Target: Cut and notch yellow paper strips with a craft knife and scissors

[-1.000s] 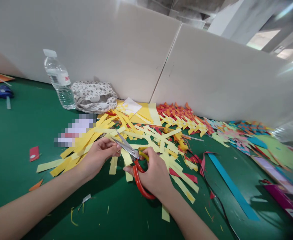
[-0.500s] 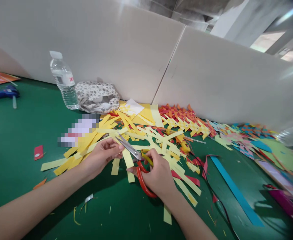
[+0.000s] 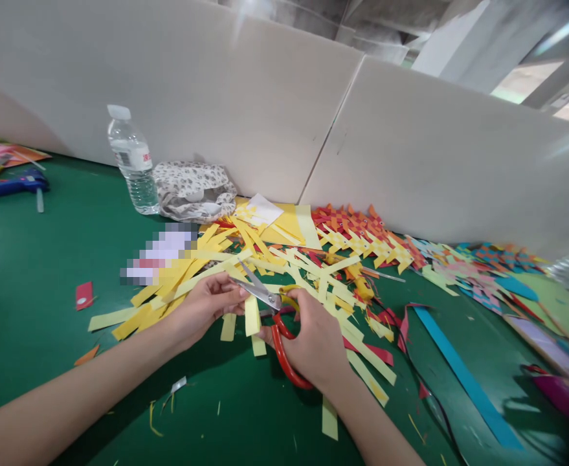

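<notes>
My left hand (image 3: 210, 303) is closed, thumb and fingers pinched at the top of a pale yellow paper strip (image 3: 252, 316) that hangs down beside the fingertips. A pair of scissors (image 3: 263, 295) with red handles is in my right hand (image 3: 316, 336), whose fingers are wrapped through the loops. The blades stand apart and point left, close to my left fingertips. A yellow part shows at the upper handle. Behind both hands lies a loose pile of yellow paper strips (image 3: 177, 285).
A water bottle (image 3: 133, 165) and a patterned cloth pouch (image 3: 194, 188) stand by the white partition (image 3: 216, 97). Woven paper fish (image 3: 366, 243) lie behind. To the right are a blue strip (image 3: 463, 369) and a black cable (image 3: 434, 404); a blue glue gun (image 3: 10, 186) is far left.
The view has swung slightly left, so things appear farther right. The scissor blades are spread wider, and the strip by my left fingertips shows more clearly below them.
</notes>
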Demonstrator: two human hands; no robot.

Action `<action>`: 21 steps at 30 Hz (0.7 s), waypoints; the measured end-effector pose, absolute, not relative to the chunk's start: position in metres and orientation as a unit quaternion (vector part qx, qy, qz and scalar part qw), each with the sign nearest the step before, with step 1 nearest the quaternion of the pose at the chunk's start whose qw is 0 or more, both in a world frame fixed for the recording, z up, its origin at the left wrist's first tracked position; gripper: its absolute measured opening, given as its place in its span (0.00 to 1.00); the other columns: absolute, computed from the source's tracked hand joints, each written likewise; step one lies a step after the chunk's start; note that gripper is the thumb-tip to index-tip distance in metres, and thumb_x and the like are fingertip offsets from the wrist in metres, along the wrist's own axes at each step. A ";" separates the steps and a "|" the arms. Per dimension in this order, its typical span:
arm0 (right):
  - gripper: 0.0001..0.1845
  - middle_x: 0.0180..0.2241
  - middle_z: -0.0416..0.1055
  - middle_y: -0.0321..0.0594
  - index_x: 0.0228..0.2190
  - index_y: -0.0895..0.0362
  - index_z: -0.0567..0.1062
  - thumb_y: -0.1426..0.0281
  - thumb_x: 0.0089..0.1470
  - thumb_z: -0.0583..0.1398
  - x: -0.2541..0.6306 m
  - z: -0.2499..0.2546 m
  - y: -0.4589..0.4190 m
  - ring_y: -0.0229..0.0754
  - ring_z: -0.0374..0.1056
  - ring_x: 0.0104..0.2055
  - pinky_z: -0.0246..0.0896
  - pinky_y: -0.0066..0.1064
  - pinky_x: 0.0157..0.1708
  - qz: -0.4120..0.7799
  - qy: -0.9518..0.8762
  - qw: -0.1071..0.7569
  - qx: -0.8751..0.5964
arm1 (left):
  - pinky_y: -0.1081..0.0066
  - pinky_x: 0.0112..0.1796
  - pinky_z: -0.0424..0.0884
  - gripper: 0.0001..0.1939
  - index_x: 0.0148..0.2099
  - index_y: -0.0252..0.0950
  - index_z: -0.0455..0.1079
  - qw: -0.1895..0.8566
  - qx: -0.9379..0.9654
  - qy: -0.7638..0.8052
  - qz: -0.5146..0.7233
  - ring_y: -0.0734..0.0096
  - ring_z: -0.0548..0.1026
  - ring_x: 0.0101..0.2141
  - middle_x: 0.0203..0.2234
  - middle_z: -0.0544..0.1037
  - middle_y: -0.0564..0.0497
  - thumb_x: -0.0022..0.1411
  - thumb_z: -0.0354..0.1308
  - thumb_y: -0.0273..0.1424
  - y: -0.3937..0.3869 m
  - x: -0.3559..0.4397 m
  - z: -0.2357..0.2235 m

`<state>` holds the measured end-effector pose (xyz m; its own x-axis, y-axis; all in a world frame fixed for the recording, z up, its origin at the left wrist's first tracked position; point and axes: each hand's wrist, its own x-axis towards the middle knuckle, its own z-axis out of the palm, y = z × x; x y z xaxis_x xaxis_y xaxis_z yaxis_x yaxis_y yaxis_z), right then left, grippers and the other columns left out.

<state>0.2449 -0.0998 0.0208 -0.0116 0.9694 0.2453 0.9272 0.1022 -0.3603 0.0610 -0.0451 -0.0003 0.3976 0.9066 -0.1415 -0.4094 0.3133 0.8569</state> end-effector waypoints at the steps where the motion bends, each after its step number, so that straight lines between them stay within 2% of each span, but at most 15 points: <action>1: 0.26 0.28 0.68 0.40 0.36 0.55 0.64 0.50 0.40 0.60 0.244 0.021 -0.100 0.45 0.65 0.28 0.55 0.32 0.25 0.050 -0.712 0.214 -0.667 | 0.81 0.26 0.70 0.08 0.27 0.36 0.71 0.747 0.383 0.324 0.438 0.81 0.73 0.24 0.20 0.76 0.58 0.44 0.68 0.28 -0.045 0.061 0.000; 7: 0.24 0.27 0.69 0.38 0.33 0.54 0.64 0.50 0.40 0.61 0.245 0.021 -0.100 0.43 0.64 0.26 0.52 0.29 0.23 0.071 -0.717 0.212 -0.660 | 0.82 0.23 0.68 0.08 0.27 0.35 0.71 0.753 0.377 0.334 0.422 0.82 0.72 0.21 0.19 0.76 0.58 0.44 0.68 0.27 -0.047 0.063 0.003; 14: 0.24 0.25 0.69 0.36 0.29 0.54 0.62 0.50 0.38 0.62 0.245 0.019 -0.100 0.40 0.63 0.23 0.50 0.28 0.21 0.080 -0.711 0.229 -0.660 | 0.83 0.25 0.69 0.07 0.27 0.36 0.72 0.766 0.385 0.304 0.414 0.82 0.74 0.23 0.21 0.77 0.58 0.46 0.68 0.27 -0.047 0.062 0.000; 21: 0.23 0.22 0.67 0.34 0.26 0.53 0.60 0.51 0.39 0.62 0.244 0.017 -0.099 0.38 0.61 0.21 0.51 0.28 0.21 0.073 -0.699 0.281 -0.653 | 0.84 0.23 0.68 0.05 0.28 0.36 0.72 0.761 0.399 0.307 0.408 0.84 0.72 0.21 0.18 0.75 0.59 0.48 0.66 0.27 -0.047 0.062 0.005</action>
<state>0.2440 -0.0993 0.0172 0.0115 0.9550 0.2965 0.8727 0.1352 -0.4692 0.0615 -0.0472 0.0046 0.4777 0.8671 -0.1416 -0.3765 0.3476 0.8587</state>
